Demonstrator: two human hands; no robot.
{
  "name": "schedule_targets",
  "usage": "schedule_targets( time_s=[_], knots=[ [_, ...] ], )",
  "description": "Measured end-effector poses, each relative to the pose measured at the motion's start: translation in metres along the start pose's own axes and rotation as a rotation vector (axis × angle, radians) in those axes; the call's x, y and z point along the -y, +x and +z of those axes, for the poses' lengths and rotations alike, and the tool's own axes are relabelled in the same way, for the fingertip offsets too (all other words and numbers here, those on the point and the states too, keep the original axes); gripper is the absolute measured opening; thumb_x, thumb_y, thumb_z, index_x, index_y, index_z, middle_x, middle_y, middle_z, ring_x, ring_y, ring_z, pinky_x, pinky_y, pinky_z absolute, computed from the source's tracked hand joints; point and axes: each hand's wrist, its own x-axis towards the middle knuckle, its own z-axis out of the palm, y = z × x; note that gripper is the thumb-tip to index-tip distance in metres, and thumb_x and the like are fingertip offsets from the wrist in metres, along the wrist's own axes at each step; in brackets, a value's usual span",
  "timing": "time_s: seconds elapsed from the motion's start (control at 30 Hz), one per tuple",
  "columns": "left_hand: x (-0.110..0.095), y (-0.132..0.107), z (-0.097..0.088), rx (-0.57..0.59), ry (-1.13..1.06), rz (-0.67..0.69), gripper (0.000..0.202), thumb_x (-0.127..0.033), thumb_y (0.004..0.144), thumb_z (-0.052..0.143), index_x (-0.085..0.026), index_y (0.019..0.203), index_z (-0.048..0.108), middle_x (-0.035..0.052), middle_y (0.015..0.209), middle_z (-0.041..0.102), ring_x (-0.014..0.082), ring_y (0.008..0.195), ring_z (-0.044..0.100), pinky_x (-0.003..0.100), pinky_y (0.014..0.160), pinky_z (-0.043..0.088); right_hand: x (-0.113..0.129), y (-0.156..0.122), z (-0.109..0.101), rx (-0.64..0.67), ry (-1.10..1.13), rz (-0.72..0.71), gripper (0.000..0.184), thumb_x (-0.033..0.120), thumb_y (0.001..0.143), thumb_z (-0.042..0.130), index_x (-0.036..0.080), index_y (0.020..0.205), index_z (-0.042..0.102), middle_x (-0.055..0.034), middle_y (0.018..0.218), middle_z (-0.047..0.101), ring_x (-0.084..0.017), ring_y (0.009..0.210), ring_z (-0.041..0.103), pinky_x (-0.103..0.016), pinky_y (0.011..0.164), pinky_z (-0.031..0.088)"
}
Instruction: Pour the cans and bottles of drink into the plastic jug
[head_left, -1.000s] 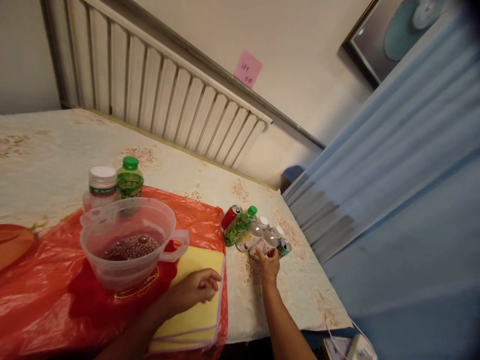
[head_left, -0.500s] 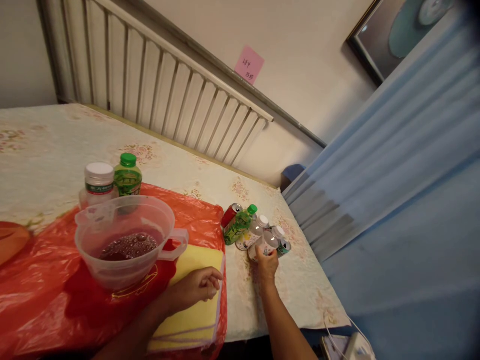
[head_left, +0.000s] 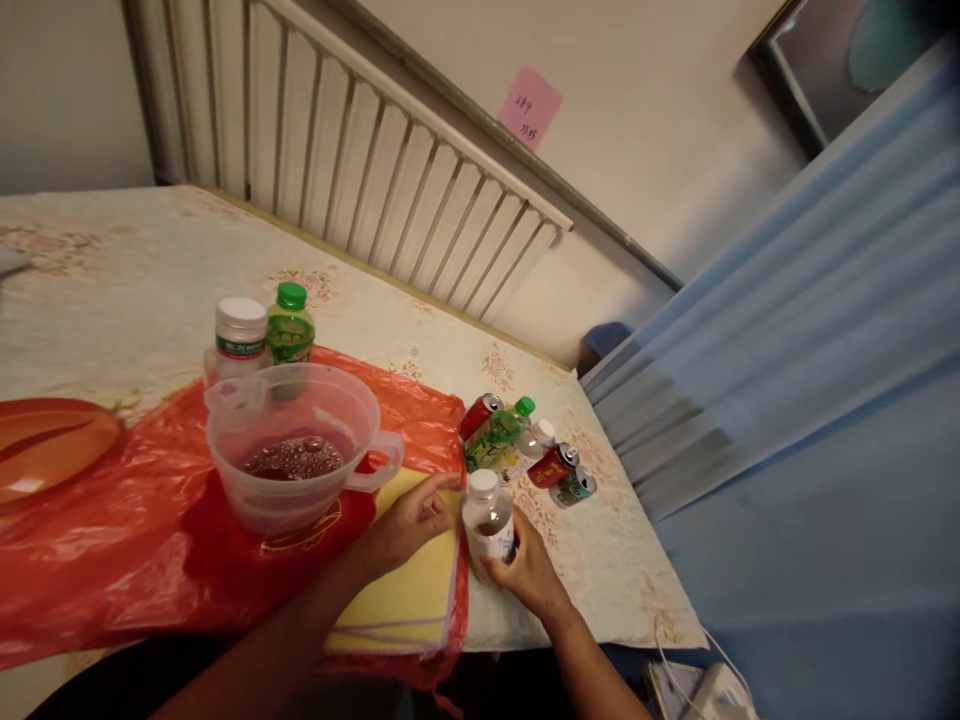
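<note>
My right hand (head_left: 525,570) grips a small clear bottle with a white cap (head_left: 487,525), held upright just past the edge of the yellow pad (head_left: 405,600). My left hand (head_left: 409,520) rests on that pad with its fingers loosely curled, reaching toward the bottle's cap and holding nothing. A clear plastic jug (head_left: 296,460) with dark bubbly liquid stands on the red plastic sheet (head_left: 112,560), left of both hands.
Lying bottles and cans (head_left: 525,450) cluster near the table's far right edge. A white-capped jar (head_left: 240,335) and a green-capped bottle (head_left: 290,325) stand behind the jug. An orange dish (head_left: 45,460) is at left. A radiator (head_left: 375,170) and a blue curtain (head_left: 787,330) border the table.
My right hand took one white-capped bottle from the lying cluster and brought it upright toward me, beside the yellow pad. My left hand shifted slightly right toward it.
</note>
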Motion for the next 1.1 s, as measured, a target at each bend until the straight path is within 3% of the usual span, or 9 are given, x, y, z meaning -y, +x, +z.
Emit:
schedule_targets(
  time_s=[0.13,0.3,0.53,0.63,0.77,0.83,0.9,0.97,1.1],
  knots=[
    [-0.011,0.000,-0.005,-0.060,0.084,0.055,0.061,-0.044,0.084,0.061,-0.019,0.137,0.045,0.0067,0.103,0.061,0.0185,0.089,0.057,0.031,0.081,0.045,0.009,0.000,0.005,0.140,0.009,-0.034,0.045,0.018,0.068,0.066,0.019,0.113,0.063,-0.0058,0.103,0.069,-0.024,0.091,0.064,-0.034,0.083,0.050],
    [-0.027,-0.002,-0.009,-0.079,0.351,0.188,0.036,-0.035,0.086,0.059,-0.021,0.120,0.062,0.0076,0.121,0.062,0.0229,0.110,0.055,0.034,0.095,0.043,0.015,0.002,0.003,0.226,0.026,-0.048,0.047,0.018,0.067,0.069,0.021,0.114,0.063,-0.0038,0.103,0.069,-0.022,0.089,0.065,-0.032,0.080,0.051],
    [-0.034,-0.010,-0.002,-0.163,0.546,0.165,0.019,-0.023,0.079,0.060,-0.019,0.097,0.063,0.0022,0.094,0.065,0.0164,0.081,0.056,0.027,0.074,0.044,0.017,0.000,0.000,0.237,-0.022,-0.095,0.044,0.019,0.068,0.070,0.021,0.112,0.065,-0.0045,0.100,0.069,-0.022,0.087,0.064,-0.032,0.080,0.051],
    [-0.027,-0.011,0.001,-0.243,0.611,0.165,0.013,-0.028,0.080,0.062,-0.018,0.087,0.059,-0.0011,0.080,0.058,0.0142,0.071,0.051,0.026,0.068,0.040,0.015,-0.002,0.002,0.239,-0.035,-0.109,0.048,0.017,0.067,0.070,0.021,0.114,0.065,-0.0056,0.102,0.069,-0.023,0.089,0.064,-0.034,0.083,0.051],
    [-0.021,-0.012,-0.001,-0.280,0.664,0.106,0.024,-0.041,0.082,0.061,-0.019,0.076,0.053,-0.0045,0.068,0.049,0.0132,0.064,0.044,0.026,0.061,0.036,0.015,-0.003,0.004,0.227,-0.029,-0.110,0.046,0.017,0.066,0.069,0.022,0.112,0.066,-0.0049,0.100,0.069,-0.024,0.088,0.064,-0.034,0.081,0.051],
    [-0.022,-0.013,-0.003,-0.244,0.656,0.091,0.028,-0.047,0.083,0.060,-0.019,0.083,0.056,-0.0031,0.073,0.054,0.0145,0.068,0.048,0.027,0.065,0.039,0.015,-0.003,0.004,0.225,-0.021,-0.103,0.045,0.017,0.067,0.069,0.023,0.111,0.066,-0.0045,0.098,0.069,-0.023,0.087,0.064,-0.033,0.080,0.051],
    [-0.024,-0.015,-0.006,-0.177,0.615,0.126,0.035,-0.048,0.084,0.060,-0.019,0.103,0.060,0.0024,0.094,0.063,0.0187,0.085,0.056,0.030,0.078,0.045,0.015,-0.003,0.003,0.224,-0.014,-0.099,0.045,0.019,0.067,0.070,0.022,0.111,0.067,-0.0047,0.098,0.070,-0.023,0.086,0.064,-0.033,0.079,0.051],
    [-0.026,-0.017,-0.007,-0.084,0.556,0.179,0.043,-0.043,0.085,0.061,-0.021,0.122,0.057,0.0073,0.119,0.061,0.0235,0.107,0.055,0.035,0.095,0.043,0.016,-0.002,0.001,0.221,-0.014,-0.101,0.044,0.020,0.067,0.071,0.022,0.111,0.066,-0.0049,0.099,0.070,-0.023,0.087,0.064,-0.033,0.080,0.051],
    [-0.023,-0.020,-0.006,0.000,0.418,0.140,0.039,-0.031,0.088,0.056,-0.021,0.125,0.058,0.0077,0.125,0.061,0.0239,0.115,0.054,0.035,0.102,0.039,0.017,-0.002,-0.001,0.234,-0.036,-0.085,0.043,0.020,0.068,0.070,0.021,0.111,0.066,-0.0051,0.099,0.069,-0.024,0.088,0.064,-0.034,0.080,0.050]
  ],
)
